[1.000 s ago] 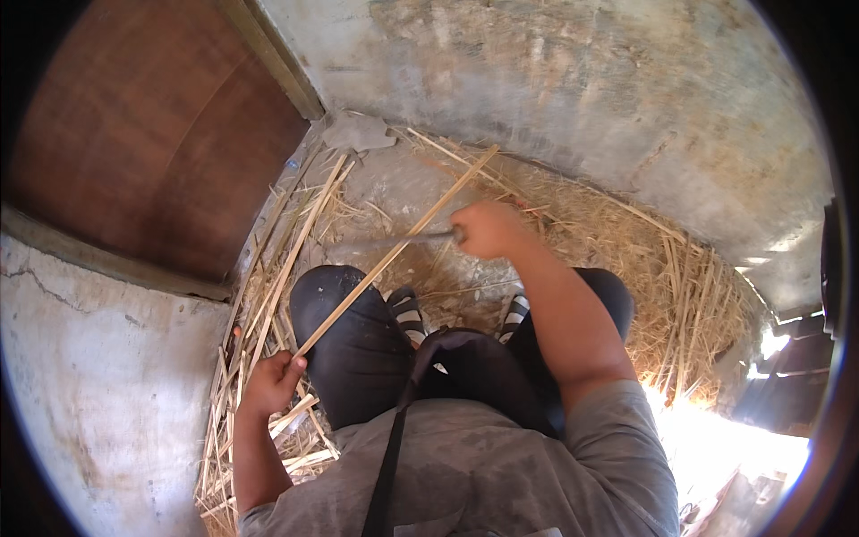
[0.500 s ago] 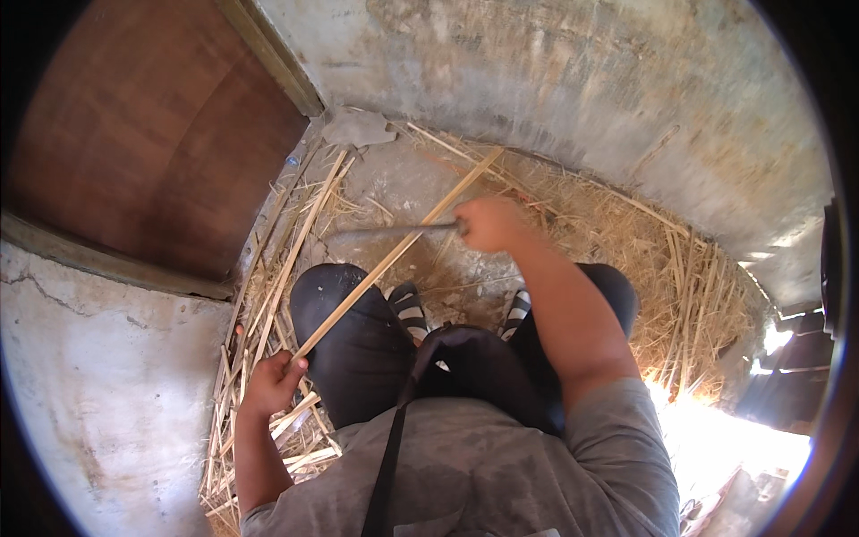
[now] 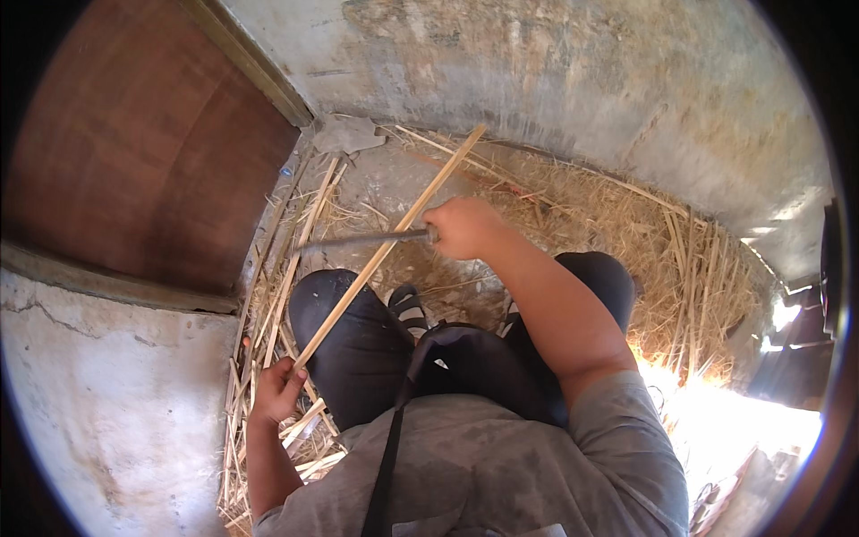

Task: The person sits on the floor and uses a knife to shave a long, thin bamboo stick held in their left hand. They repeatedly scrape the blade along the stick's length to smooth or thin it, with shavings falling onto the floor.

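My left hand (image 3: pixel 279 391) is closed round the lower end of a long, pale split-bamboo strip (image 3: pixel 360 279), just left of my left knee. The strip slants up and away to the right, passing over that knee. In my right hand (image 3: pixel 465 229) is the handle of a long-bladed knife (image 3: pixel 358 240), held in a closed grip. Its dark, narrow blade points left and crosses the strip above the middle. Some motion blur softens the blade, so whether its edge bites into the strip I cannot tell.
Loose bamboo strips (image 3: pixel 284 277) lie along the left wall. Thin shavings (image 3: pixel 617 224) cover the floor at the right, with more strips (image 3: pixel 693 286) beyond. A brown door panel (image 3: pixel 143 152) stands at far left and a stained wall (image 3: pixel 573 80) ahead. My sandalled foot (image 3: pixel 409 311) rests between my knees.
My right hand and the knife have shifted left, and more of the blade now reaches past the strip. The strip's far end has swung slightly left. My left hand keeps its grip.
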`<action>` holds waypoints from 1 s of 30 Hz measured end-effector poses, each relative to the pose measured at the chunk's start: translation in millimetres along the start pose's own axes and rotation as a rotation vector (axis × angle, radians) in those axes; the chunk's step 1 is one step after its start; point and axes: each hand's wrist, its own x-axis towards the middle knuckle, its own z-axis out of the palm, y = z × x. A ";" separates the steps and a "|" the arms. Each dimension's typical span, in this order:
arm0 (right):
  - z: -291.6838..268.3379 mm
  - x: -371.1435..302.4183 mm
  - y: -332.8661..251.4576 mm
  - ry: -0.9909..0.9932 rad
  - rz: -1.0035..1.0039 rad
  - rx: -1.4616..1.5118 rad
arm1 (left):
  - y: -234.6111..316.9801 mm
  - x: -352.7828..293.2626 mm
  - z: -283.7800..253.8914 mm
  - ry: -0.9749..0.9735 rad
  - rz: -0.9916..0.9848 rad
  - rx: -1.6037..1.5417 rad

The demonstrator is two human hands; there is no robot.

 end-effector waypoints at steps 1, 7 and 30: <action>-2.0 -1.3 -7.7 -0.026 -0.038 -0.037 | -1.1 -1.0 -0.5 0.009 0.016 -0.021; -9.5 -5.4 40.9 0.143 0.235 0.104 | 30.0 -17.3 10.7 0.209 0.057 0.227; 1.2 -1.1 0.1 -0.073 0.035 0.054 | 53.6 -13.1 25.0 0.212 -0.017 0.414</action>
